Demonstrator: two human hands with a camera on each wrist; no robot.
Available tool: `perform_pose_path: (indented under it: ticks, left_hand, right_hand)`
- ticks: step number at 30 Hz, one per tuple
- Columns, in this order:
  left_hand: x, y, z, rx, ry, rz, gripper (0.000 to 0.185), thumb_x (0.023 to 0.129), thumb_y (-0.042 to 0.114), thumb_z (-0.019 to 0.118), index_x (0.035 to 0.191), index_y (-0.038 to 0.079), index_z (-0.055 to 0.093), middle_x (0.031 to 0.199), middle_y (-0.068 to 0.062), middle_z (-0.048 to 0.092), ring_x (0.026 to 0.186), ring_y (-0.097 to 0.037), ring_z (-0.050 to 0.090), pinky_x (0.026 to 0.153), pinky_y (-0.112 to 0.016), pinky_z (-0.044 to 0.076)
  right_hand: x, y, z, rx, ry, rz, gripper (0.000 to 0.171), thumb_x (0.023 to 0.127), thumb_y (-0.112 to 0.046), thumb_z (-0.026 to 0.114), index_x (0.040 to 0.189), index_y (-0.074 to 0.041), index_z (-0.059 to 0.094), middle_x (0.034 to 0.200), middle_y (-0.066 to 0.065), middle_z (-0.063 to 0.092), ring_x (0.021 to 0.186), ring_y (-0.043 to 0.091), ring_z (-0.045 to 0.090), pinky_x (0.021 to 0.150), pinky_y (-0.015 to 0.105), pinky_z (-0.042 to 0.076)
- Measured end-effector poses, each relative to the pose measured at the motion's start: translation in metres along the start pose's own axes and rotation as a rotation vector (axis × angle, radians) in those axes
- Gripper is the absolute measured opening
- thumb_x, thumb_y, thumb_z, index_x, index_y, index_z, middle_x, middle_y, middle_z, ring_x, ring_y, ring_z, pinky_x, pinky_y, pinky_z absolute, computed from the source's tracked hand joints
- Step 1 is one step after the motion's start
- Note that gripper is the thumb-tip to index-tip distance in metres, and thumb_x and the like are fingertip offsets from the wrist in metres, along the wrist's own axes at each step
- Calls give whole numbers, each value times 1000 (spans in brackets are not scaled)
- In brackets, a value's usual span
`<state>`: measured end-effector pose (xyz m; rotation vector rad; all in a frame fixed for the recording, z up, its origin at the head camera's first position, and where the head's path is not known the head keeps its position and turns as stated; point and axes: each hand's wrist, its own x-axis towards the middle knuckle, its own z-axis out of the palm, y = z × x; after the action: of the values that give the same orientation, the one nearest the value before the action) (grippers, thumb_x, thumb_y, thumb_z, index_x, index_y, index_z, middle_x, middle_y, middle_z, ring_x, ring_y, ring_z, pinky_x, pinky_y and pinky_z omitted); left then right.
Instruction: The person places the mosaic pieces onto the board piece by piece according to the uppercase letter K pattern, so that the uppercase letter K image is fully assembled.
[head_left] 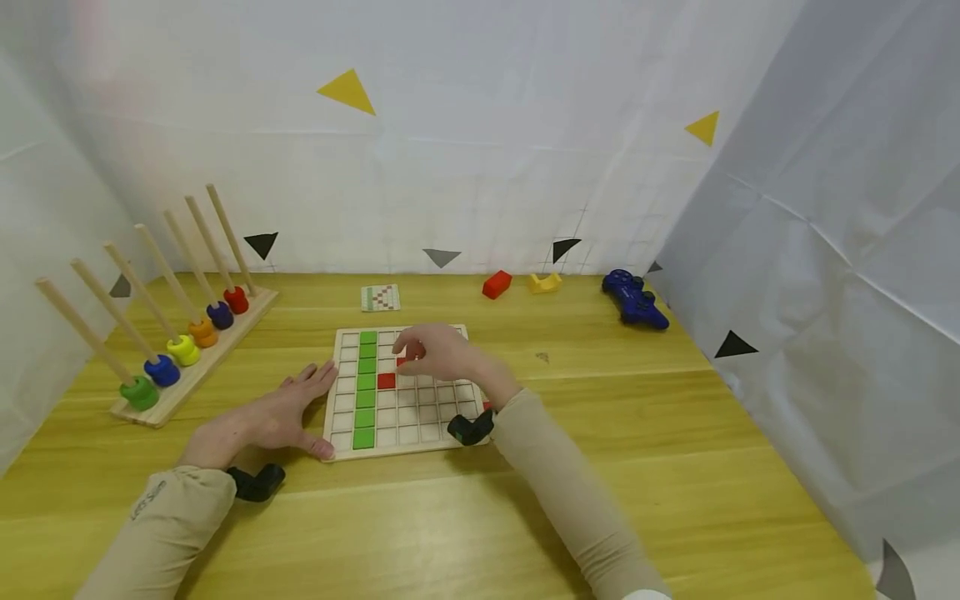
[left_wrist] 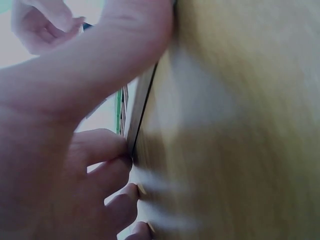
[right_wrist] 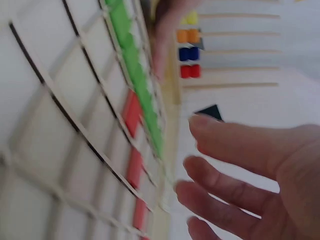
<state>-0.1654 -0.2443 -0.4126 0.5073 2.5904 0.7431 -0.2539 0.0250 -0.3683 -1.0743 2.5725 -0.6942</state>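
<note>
A square wooden grid board (head_left: 407, 452) lies on the table, with a column of green tiles (head_left: 365, 381) toward its left side. Red tiles (head_left: 386, 381) sit in cells to the right of the green column; the right wrist view shows three of them (right_wrist: 132, 112) in a diagonal run. My left hand (head_left: 281, 417) rests at the board's left edge, fingers spread and thumb at the near left corner. Over the board hovers my right hand (head_left: 441, 354), fingers loosely bent and apart from the tiles, holding nothing visible. It hides some cells beneath it.
A wooden peg stand (head_left: 206, 367) with coloured beads is at the left. Behind the board lies a small pattern card (head_left: 380, 298). Farther right are a red block (head_left: 497, 284), a yellow arched block (head_left: 544, 283) and a blue game controller (head_left: 634, 300). White cloth walls enclose the table.
</note>
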Motion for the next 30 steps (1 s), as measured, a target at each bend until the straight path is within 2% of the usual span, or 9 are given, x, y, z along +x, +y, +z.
perform_pose_path:
  ticks: [5,8,11,16,21,25,30]
  left_hand:
    - [0,1,0,4,0,-6,127,70,54,84,158,-3,13,166,-25,3,150,-51,-2,117,-69,3]
    - [0,1,-1,0,1,-2,127,70,54,84,158,-3,13,166,-25,3,150,-51,-2,117,-69,3]
    - [0,1,-1,-3,1,-1,127,70,54,84,158,-3,13,166,-25,3,150,-51,-2,117,-69,2]
    - [0,2,-1,-8,2,4,127,70,54,84,158,-4,13,166,-26,3,150,-51,-2,118,-68,2]
    - [0,4,-1,-4,6,15,127,70,53,85,157,-5,14,165,-27,3,149,-52,-1,117,-69,2]
    - [-1,3,0,-3,4,14,128,69,53,85,157,-6,14,165,-28,3,149,-52,-2,117,-70,3]
    - [-1,2,0,-10,10,27,128,69,52,86,157,-7,14,164,-29,4,149,-53,-2,116,-71,3]
  right_hand:
    - [-19,19,-29,69,-7,-51,29,93,-21,72,117,-6,68,102,6,69,91,18,61,79,26,52]
    - [-33,38,-41,106,-34,-46,29,93,-21,72,117,-4,68,107,8,68,94,20,61,80,27,53]
    - [-49,55,-50,86,-78,-37,30,92,-20,74,116,-3,69,108,9,68,95,22,62,83,30,53]
    - [-70,80,-53,60,-137,-50,30,90,-18,76,115,-2,71,111,11,70,95,22,64,88,38,54]
    - [-89,98,-52,51,-176,-41,33,88,-23,79,115,-6,71,109,8,71,95,21,65,90,43,55]
    - [-99,107,-49,70,-198,-27,35,86,-25,81,115,-8,70,110,7,70,98,26,65,91,43,53]
    - [-107,119,-43,95,-180,-3,35,83,-27,83,112,-10,71,108,4,70,96,24,64,86,38,54]
